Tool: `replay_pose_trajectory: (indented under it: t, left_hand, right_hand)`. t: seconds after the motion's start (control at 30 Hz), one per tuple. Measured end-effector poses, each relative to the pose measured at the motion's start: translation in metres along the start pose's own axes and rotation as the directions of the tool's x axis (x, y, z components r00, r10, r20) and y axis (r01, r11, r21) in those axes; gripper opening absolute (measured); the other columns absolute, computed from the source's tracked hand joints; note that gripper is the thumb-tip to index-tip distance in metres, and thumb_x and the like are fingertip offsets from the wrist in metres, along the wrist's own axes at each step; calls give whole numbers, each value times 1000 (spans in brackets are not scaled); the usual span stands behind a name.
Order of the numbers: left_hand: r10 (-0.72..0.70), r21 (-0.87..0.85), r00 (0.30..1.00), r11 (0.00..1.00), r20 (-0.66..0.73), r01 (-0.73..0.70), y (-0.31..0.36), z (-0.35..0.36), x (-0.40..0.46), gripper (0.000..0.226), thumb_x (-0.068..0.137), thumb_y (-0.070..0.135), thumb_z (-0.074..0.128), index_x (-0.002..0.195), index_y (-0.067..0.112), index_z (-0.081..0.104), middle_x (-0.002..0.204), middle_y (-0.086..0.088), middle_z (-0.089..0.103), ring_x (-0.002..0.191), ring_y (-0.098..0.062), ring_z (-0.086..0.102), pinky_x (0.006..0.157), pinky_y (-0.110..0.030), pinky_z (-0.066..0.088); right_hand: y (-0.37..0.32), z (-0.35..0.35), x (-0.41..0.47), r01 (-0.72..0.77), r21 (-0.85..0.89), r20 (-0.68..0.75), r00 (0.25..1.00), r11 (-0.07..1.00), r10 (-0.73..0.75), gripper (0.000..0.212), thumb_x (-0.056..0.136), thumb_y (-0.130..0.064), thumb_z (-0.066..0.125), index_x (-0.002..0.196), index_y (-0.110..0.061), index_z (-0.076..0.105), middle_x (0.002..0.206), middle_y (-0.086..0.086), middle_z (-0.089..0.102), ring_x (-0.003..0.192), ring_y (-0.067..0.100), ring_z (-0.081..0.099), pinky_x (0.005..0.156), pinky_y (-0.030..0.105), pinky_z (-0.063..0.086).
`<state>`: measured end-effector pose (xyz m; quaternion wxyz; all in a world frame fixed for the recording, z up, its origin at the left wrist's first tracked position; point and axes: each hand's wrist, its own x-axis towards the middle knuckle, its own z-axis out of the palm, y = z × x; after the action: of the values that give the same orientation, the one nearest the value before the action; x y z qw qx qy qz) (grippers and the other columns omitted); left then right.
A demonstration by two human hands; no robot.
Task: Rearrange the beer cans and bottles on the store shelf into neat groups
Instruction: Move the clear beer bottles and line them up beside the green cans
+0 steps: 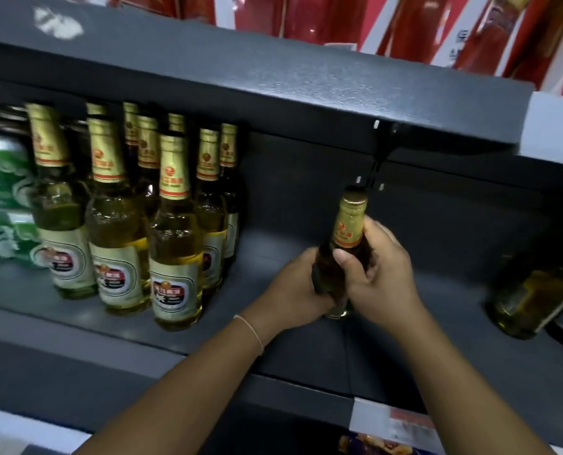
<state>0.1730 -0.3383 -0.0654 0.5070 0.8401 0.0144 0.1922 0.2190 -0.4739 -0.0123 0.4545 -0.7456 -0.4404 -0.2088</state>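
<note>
Both hands clasp one gold-foiled beer bottle (345, 244), upright on the dark shelf (273, 323): the left hand (293, 287) wraps its body, the right hand (377, 274) its shoulder. The matching bottle group (161, 208) stands well apart to the left, nearer the left hand.

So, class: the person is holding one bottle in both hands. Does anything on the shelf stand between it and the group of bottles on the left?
Nothing visible does. The held bottle, in the left hand and right hand, is separated from the bottle group only by bare shelf.
</note>
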Motion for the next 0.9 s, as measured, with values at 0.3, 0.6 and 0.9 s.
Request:
replay_pose_trajectory:
  t: [0.3,0.6,0.9]
  left_hand:
    - [-8,9,994,1000,-110,9,-42,-48,-11,58,74,24,77,125,25,48,111,11,66,100,0,62,90,-25,52]
    - [-87,70,958,991,-272,110,-61,-59,-4,52,72,35,74,117,33,48,108,8,64,101,-9,61,89,-29,52]
    - [-132,169,904,962,-408,216,-61,-52,6,71,78,43,73,136,25,37,124,0,49,116,-18,48,96,-29,43]
  right_hand:
    - [-18,52,34,-263,358,102,965,896,242,29,92,1,61,119,-11,59,110,-6,67,104,5,65,88,18,52]
    - [-17,81,67,-286,373,145,958,883,249,43,95,5,54,135,-10,47,121,1,64,105,-1,64,90,16,51]
    - [4,91,90,-309,293,208,944,905,255,41,97,-3,55,135,-18,48,126,0,62,113,5,60,96,14,47]
